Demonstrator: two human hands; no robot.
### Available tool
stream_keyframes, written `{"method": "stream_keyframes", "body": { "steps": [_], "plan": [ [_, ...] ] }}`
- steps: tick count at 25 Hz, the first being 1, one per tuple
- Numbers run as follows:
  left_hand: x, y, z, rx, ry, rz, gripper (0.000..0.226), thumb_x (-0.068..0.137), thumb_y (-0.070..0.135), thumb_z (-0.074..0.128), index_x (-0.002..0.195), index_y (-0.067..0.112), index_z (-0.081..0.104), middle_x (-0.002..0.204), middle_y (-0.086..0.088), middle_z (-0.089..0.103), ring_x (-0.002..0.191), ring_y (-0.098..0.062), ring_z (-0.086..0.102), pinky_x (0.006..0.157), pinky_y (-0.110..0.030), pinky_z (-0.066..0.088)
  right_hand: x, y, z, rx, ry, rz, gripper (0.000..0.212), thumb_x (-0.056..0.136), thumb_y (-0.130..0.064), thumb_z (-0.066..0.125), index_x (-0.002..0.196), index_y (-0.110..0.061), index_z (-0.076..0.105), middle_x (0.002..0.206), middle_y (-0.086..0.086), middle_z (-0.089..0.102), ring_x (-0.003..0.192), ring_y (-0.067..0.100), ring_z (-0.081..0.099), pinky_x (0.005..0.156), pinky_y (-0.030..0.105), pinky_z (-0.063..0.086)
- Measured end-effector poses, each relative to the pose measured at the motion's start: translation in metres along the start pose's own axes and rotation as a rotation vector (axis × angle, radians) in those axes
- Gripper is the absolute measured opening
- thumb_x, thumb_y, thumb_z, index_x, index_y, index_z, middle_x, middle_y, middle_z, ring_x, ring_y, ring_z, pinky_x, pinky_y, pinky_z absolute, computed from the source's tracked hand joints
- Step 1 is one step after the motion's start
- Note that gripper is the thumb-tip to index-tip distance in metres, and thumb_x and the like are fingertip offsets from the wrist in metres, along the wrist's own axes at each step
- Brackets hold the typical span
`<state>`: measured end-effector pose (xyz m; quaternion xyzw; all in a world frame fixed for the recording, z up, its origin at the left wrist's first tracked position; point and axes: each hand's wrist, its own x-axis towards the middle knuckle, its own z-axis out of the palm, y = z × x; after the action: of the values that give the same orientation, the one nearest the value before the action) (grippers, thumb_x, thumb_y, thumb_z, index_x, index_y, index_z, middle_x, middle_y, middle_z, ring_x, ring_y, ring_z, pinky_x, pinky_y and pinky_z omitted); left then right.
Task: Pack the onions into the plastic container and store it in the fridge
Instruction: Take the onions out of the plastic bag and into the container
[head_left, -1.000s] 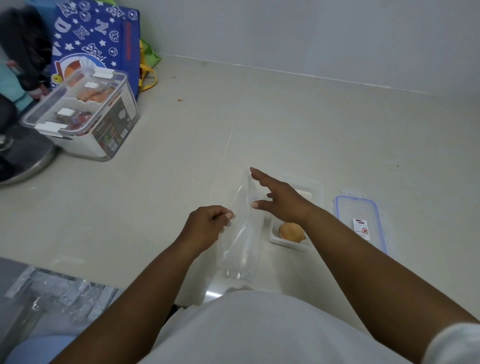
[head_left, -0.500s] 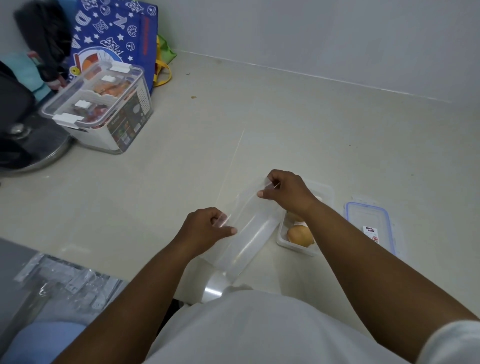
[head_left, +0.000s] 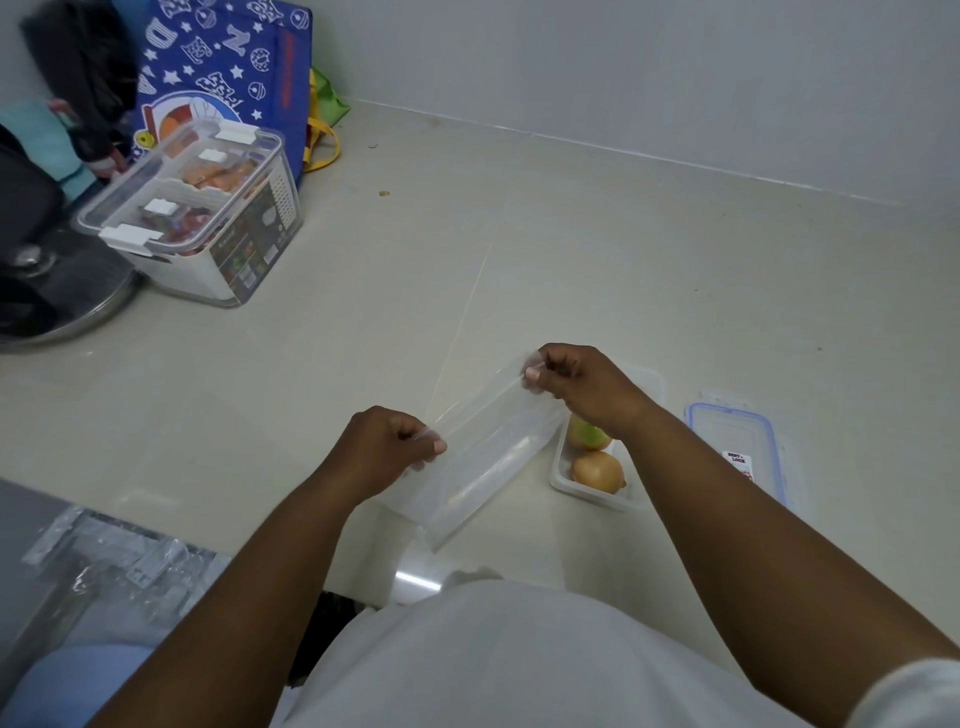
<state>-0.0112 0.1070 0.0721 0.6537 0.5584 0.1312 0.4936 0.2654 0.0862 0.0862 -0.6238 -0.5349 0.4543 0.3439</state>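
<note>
Two onions (head_left: 597, 470) are seen in the open plastic container (head_left: 566, 480), just below the right hand (head_left: 574, 387). A clear plastic bag (head_left: 483, 457) is pinched at opposite edges by right and left hand (head_left: 387, 447). The lid (head_left: 737, 449) lies right of the fingers (head_left: 535, 371).

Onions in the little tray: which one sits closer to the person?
The golden-brown onion, at the tray's near end; the paler, greenish one lies behind it, partly under the right hand.
</note>
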Motion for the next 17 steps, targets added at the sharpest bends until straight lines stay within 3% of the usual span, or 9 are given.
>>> {"method": "stream_keyframes", "body": {
  "steps": [4,12,17],
  "plan": [
    [0.0,-0.0037,-0.0001,-0.056,-0.043,-0.013,0.012,0.08,0.029,0.073,0.07,0.023,0.078,0.073,0.001,0.077,0.065,-0.01,0.069,0.058,-0.022,0.052,-0.0009,0.0011,0.001,0.036,-0.002,0.003,0.013,0.093,-0.013,0.062,0.094,-0.004,0.071,0.087,0.003,0.073,0.086,0.013,0.068,0.086,0.027,0.052],
    [-0.0001,-0.0043,0.0004,-0.137,-0.088,-0.036,0.014,0.085,0.029,0.069,0.079,0.021,0.079,0.075,0.003,0.078,0.064,-0.007,0.07,0.052,-0.017,0.051,-0.0018,-0.0001,-0.0014,0.037,-0.015,-0.017,0.012,0.094,-0.01,0.059,0.097,-0.005,0.07,0.084,0.001,0.072,0.078,0.006,0.066,0.071,0.011,0.049],
    [0.0021,-0.0049,0.0056,-0.142,-0.118,-0.05,0.016,0.088,0.026,0.065,0.08,0.018,0.077,0.076,0.0,0.077,0.064,-0.007,0.069,0.053,-0.018,0.051,0.0006,0.0029,0.0026,-0.031,0.035,0.016,0.009,0.094,-0.018,0.06,0.093,-0.016,0.069,0.09,-0.003,0.071,0.087,0.01,0.066,0.083,0.023,0.05]
  ]
}}
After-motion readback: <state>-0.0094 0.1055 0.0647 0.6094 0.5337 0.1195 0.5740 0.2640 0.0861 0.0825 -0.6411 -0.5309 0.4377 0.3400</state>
